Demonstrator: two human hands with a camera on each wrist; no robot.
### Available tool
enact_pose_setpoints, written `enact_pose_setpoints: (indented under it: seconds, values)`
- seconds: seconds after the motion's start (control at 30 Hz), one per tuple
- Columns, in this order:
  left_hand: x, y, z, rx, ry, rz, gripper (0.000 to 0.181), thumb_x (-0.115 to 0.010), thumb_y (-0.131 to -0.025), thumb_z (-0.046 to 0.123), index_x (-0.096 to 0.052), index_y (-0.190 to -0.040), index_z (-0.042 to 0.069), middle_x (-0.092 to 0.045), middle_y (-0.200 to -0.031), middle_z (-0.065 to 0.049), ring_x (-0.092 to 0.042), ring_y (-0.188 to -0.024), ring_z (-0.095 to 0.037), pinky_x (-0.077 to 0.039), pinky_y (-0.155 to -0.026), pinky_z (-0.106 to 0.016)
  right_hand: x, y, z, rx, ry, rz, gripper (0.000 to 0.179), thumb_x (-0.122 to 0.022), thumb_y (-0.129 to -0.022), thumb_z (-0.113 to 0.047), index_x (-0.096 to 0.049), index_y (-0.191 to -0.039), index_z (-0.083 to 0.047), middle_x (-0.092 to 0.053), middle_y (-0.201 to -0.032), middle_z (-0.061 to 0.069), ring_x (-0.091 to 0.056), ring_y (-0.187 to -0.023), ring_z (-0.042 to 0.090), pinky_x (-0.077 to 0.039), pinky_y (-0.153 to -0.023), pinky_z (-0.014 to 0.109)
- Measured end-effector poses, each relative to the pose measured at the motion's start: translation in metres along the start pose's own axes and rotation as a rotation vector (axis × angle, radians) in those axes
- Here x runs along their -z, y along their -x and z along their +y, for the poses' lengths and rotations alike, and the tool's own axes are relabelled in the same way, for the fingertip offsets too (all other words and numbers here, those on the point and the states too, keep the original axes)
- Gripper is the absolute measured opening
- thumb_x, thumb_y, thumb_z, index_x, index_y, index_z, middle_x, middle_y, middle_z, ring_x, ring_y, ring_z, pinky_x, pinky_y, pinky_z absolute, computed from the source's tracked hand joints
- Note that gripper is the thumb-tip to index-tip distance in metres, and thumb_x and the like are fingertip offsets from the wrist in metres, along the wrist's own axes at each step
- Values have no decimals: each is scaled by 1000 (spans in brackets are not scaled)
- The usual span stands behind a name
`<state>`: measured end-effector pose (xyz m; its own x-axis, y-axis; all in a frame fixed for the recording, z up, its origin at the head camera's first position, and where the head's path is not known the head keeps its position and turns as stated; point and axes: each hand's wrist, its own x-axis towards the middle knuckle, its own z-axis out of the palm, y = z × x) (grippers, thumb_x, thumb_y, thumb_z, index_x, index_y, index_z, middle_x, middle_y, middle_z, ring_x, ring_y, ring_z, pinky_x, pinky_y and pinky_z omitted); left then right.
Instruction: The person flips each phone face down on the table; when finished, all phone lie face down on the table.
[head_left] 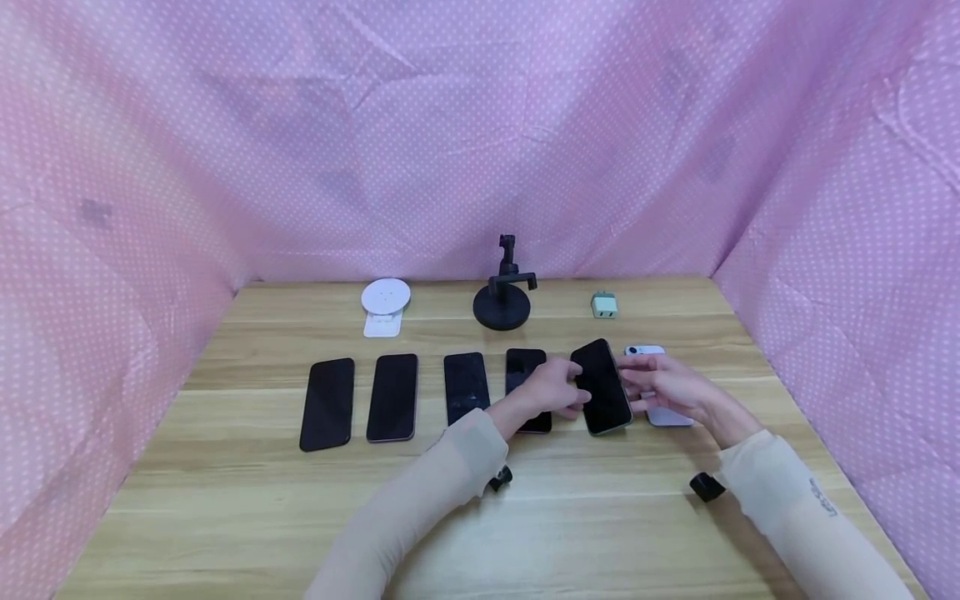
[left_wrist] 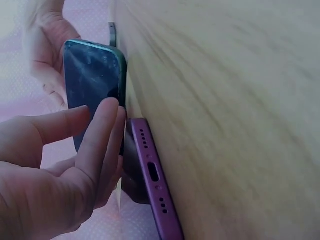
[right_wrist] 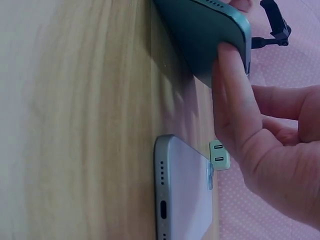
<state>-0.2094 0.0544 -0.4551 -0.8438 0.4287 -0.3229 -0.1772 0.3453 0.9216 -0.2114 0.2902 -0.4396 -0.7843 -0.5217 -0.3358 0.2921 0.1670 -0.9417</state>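
The tilted phone (head_left: 606, 396), dark screen facing up, is between the two hands, near the right end of a row of phones; its back is raised off the tabletop (head_left: 225, 517) on the right side, though whether its lower edge touches the wood I cannot tell. The right hand (head_left: 663, 387) has extended fingers (right_wrist: 231, 75) against the back close to the edge — whether its thumb closes the hold is hidden. The left hand (head_left: 551, 387) reaches over the opposite edge, fingers fairly straight and not wrapped round anything, and firm contact is hard to judge. The step looks like steadying this phone, and it calls for fingertips only at the long edges, with light, even pressure from both sides so the glass neither twists nor slips. The purple-edged phone (left_wrist: 160, 185) lies just beside the left fingers, so the left wrist is best carried high enough not to nudge it. On the other side, the pale phone (head_left: 670, 415) lies under the right hand; lowering the raised edge slowly — right fingers sliding out last — should spare both neighbours a knock.
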Motion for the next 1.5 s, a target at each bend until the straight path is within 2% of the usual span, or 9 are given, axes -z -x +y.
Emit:
enact_pose_setpoints:
  seconds: [0.13, 0.3, 0.47, 0.53, 0.63, 0.93, 1.2, 1.4, 1.5]
  values:
    - [3, 0, 0, 9, 63, -34, 59, -70, -95, 2, -45, -149, -5, -56, -138, -23, -72, -85, -24, -62, -68, -33, 1, 0, 2, 1, 3, 15, 57, -43, -109, -7, -15, -152, 18, -66, -122, 12, -66, -103, 22, -59, -88, 40]
    - [5, 1, 1, 10, 88, -58, 61, -71, -95, 3, -44, -149, -6, -63, -124, -21, -73, -85, -26, -62, -68, -34, 1, -1, 7, 5, 4, 32, 60, -47, -108, -8, -16, -153, 16, -67, -121, 8, -66, -102, 22, -59, -88, 42]
    - [7, 4, 3, 18, 111, -72, 63, -70, -96, 5, -41, -151, -5, -67, -106, -14, -72, -87, -28, -62, -70, -36, 1, -2, 8, 26, -39, 13, 59, -48, -108, -8, -19, -154, 14, -65, -128, 12, -67, -104, 25, -58, -90, 45]
    - [7, 6, 4, 23, 118, -75, 63, -70, -96, 6, -41, -151, -4, -67, -105, -13, -72, -89, -29, -62, -71, -37, 1, -3, 8, 32, -65, -1, 59, -48, -108, -7, -18, -155, 13, -65, -128, 13, -68, -103, 26, -58, -90, 45]
    - [7, 7, 6, 35, 146, -79, 64, -70, -96, 7, -40, -152, -3, -66, -110, -15, -72, -91, -31, -62, -74, -40, 0, -5, 9, 35, -97, -23, 60, -48, -108, -6, -17, -155, 12, -67, -127, 15, -69, -103, 28, -58, -89, 45]
    - [7, 7, 9, 55, 192, -95, 67, -70, -98, 13, -37, -154, -1, -64, -123, -17, -71, -97, -33, -62, -75, -42, -4, -8, 12, 50, -83, -76, 61, -46, -108, -5, -12, -156, 10, -72, -118, 6, -70, -105, 27, -58, -89, 45]
    - [12, 4, 5, 58, 213, -99, 65, -65, -102, 22, -35, -155, 0, -62, -129, -20, -72, -96, -30, -62, -72, -39, -5, -12, 14, 61, -76, -106, 61, -45, -109, -6, -12, -157, 8, -71, -119, 12, -71, -103, 30, -58, -88, 45]
    - [12, 1, 4, 46, 291, -123, 60, -58, -106, 24, -34, -156, 3, -54, -143, -22, -71, -99, -34, -62, -72, -41, -6, -12, 17, 55, -79, -99, 59, -44, -109, -8, -14, -158, 7, -70, -119, 14, -71, -103, 29, -58, -89, 45]
    - [14, 2, 4, 43, 314, -140, 56, -56, -107, 27, -38, -155, 4, -55, -141, -21, -71, -100, -36, -62, -73, -42, -7, -13, 18, 62, -78, -100, 57, -44, -110, -10, -18, -158, 5, -68, -123, 16, -69, -107, 31, -57, -90, 46]
